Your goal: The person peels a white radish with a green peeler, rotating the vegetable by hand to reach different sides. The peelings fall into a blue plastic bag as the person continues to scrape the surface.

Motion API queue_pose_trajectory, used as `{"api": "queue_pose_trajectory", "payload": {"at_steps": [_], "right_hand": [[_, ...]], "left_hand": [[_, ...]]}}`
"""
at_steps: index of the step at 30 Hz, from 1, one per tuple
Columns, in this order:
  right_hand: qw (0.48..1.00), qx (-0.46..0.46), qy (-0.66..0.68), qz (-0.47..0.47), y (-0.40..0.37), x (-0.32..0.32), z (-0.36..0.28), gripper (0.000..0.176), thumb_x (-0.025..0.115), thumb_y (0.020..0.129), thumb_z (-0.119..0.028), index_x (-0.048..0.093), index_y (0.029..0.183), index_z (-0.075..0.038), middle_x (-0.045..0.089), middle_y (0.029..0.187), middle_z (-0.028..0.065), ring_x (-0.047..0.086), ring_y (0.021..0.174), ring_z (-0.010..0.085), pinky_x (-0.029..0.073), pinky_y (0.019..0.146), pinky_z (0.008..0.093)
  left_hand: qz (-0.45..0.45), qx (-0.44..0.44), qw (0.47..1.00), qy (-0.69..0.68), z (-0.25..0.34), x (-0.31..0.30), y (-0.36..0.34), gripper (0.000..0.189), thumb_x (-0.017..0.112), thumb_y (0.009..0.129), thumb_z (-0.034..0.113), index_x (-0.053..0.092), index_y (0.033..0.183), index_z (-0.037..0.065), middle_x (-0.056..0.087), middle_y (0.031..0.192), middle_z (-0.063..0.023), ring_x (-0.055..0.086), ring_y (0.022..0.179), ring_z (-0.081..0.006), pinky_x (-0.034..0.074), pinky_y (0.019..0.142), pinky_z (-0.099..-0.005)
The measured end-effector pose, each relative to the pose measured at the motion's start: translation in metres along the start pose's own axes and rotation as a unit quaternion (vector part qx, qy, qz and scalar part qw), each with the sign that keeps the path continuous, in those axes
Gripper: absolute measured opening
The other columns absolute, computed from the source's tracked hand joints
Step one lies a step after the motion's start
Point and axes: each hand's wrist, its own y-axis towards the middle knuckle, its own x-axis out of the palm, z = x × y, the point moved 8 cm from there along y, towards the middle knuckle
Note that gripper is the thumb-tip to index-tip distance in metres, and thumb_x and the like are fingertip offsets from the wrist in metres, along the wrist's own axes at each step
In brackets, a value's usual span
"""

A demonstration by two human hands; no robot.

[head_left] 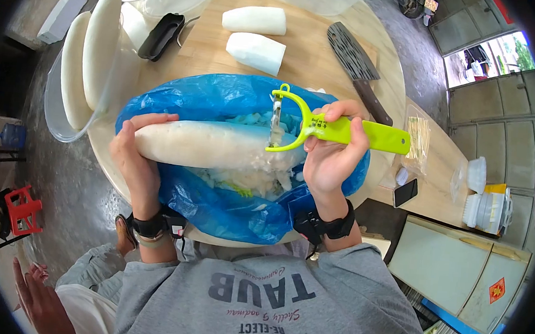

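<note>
A long white radish [210, 145] lies crosswise over a blue plastic bag [223, 92]. My left hand [136, 158] is wrapped round its left end. In my right hand [336, 153] is a green peeler [350, 133], its blade upright over the radish near the right end. Pale peelings [248, 182] sit in the open bag beneath. Beyond the bag, two cut white radish pieces [255, 19] rest on a wooden cutting board [205, 38]. A knife with a patterned blade [353, 54] lies at the board's right side.
Two whole radishes [101, 50] stand in a clear tub [57, 115] at the left. A black case [162, 37] is beside the board. A phone [405, 193] and skewers [416, 140] lie at the right. Another person's hand [38, 300] shows at the lower left.
</note>
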Motion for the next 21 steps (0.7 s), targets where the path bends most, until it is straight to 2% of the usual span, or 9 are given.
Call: {"api": "queue_pose_trajectory", "payload": {"at_steps": [3, 6, 10, 11, 12, 14, 15, 18, 21], "right_hand": [[1.0, -0.001, -0.011, -0.017, 0.0, 0.004, 0.0, 0.033, 0.032, 0.086, -0.035, 0.046, 0.082, -0.005, 0.048, 0.077, 0.0069, 0.046, 0.056, 0.0132, 0.037, 0.043, 0.0208], [0.998, -0.02, -0.045, -0.05, -0.002, 0.01, -0.004, 0.031, 0.033, 0.086, -0.032, 0.046, 0.081, -0.004, 0.048, 0.073, 0.0082, 0.045, 0.053, 0.0146, 0.037, 0.044, 0.0226], [0.984, -0.052, -0.075, -0.152, -0.01, 0.021, -0.006, 0.027, 0.037, 0.085, -0.025, 0.051, 0.079, -0.002, 0.054, 0.077, 0.0095, 0.051, 0.057, 0.0135, 0.04, 0.049, 0.0239], [0.978, -0.095, -0.1, -0.157, -0.011, 0.024, -0.008, 0.026, 0.04, 0.084, -0.025, 0.053, 0.076, -0.003, 0.055, 0.069, 0.0081, 0.051, 0.053, 0.0142, 0.039, 0.048, 0.0244], [0.948, -0.186, -0.158, -0.202, -0.015, 0.033, -0.019, 0.026, 0.041, 0.083, -0.024, 0.054, 0.076, -0.003, 0.054, 0.066, 0.007, 0.051, 0.051, 0.0145, 0.038, 0.047, 0.0246], [0.849, -0.36, -0.266, -0.281, -0.027, 0.049, -0.035, 0.024, 0.044, 0.082, -0.024, 0.055, 0.075, -0.004, 0.052, 0.059, 0.0047, 0.049, 0.047, 0.0151, 0.037, 0.045, 0.0252], [0.816, -0.437, -0.254, -0.281, -0.036, 0.053, -0.042, 0.021, 0.046, 0.081, -0.023, 0.057, 0.075, -0.007, 0.05, 0.052, 0.0016, 0.049, 0.045, 0.016, 0.035, 0.042, 0.026], [0.799, -0.436, -0.251, -0.329, -0.045, 0.059, -0.041, 0.019, 0.048, 0.081, -0.025, 0.057, 0.075, -0.008, 0.052, 0.055, 0.0027, 0.049, 0.046, 0.0159, 0.037, 0.043, 0.0262], [0.851, -0.342, -0.221, -0.333, -0.038, 0.063, -0.031, 0.023, 0.05, 0.08, -0.029, 0.057, 0.074, -0.008, 0.053, 0.056, 0.0037, 0.05, 0.046, 0.017, 0.038, 0.044, 0.0263]], "left_hand": [[-0.019, 0.027, 0.997, -0.065, 0.001, 0.008, -0.001, 0.034, 0.044, 0.085, 0.026, 0.056, 0.09, -0.006, 0.061, 0.089, -0.0162, 0.058, 0.081, -0.0196, 0.045, 0.074, -0.028], [-0.045, 0.046, 0.997, 0.041, 0.003, 0.011, -0.003, 0.024, 0.055, 0.079, 0.015, 0.054, 0.094, -0.004, 0.061, 0.092, -0.0138, 0.057, 0.085, -0.0174, 0.044, 0.076, -0.0274], [-0.045, 0.025, 0.999, -0.004, 0.001, 0.012, -0.002, 0.022, 0.058, 0.075, 0.01, 0.055, 0.092, -0.003, 0.061, 0.091, -0.0126, 0.057, 0.084, -0.0162, 0.044, 0.076, -0.0266], [-0.046, 0.027, 0.999, -0.002, 0.002, 0.012, -0.002, 0.023, 0.057, 0.075, 0.011, 0.055, 0.092, -0.003, 0.061, 0.091, -0.0126, 0.057, 0.084, -0.0162, 0.044, 0.076, -0.0266], [-0.048, 0.029, 0.998, 0.0, 0.002, 0.012, -0.002, 0.023, 0.057, 0.075, 0.011, 0.055, 0.093, -0.003, 0.061, 0.091, -0.0126, 0.057, 0.084, -0.0162, 0.044, 0.076, -0.0266], [-0.058, 0.036, 0.998, 0.013, 0.004, 0.013, -0.002, 0.023, 0.057, 0.075, 0.011, 0.055, 0.093, -0.003, 0.062, 0.091, -0.0126, 0.057, 0.084, -0.016, 0.044, 0.076, -0.0267], [-0.063, 0.04, 0.997, 0.019, 0.005, 0.013, -0.002, 0.023, 0.057, 0.075, 0.011, 0.055, 0.094, -0.003, 0.062, 0.092, -0.0125, 0.057, 0.084, -0.0159, 0.044, 0.076, -0.0267], [-0.065, 0.07, 0.995, 0.022, 0.008, 0.016, -0.002, 0.025, 0.057, 0.075, 0.012, 0.056, 0.096, -0.002, 0.062, 0.09, -0.0114, 0.057, 0.078, -0.0135, 0.045, 0.07, -0.024], [-0.048, 0.017, 0.998, 0.029, 0.006, 0.015, -0.004, 0.024, 0.057, 0.075, 0.012, 0.057, 0.095, -0.002, 0.063, 0.087, -0.0098, 0.057, 0.072, -0.0109, 0.045, 0.061, -0.021]]}}
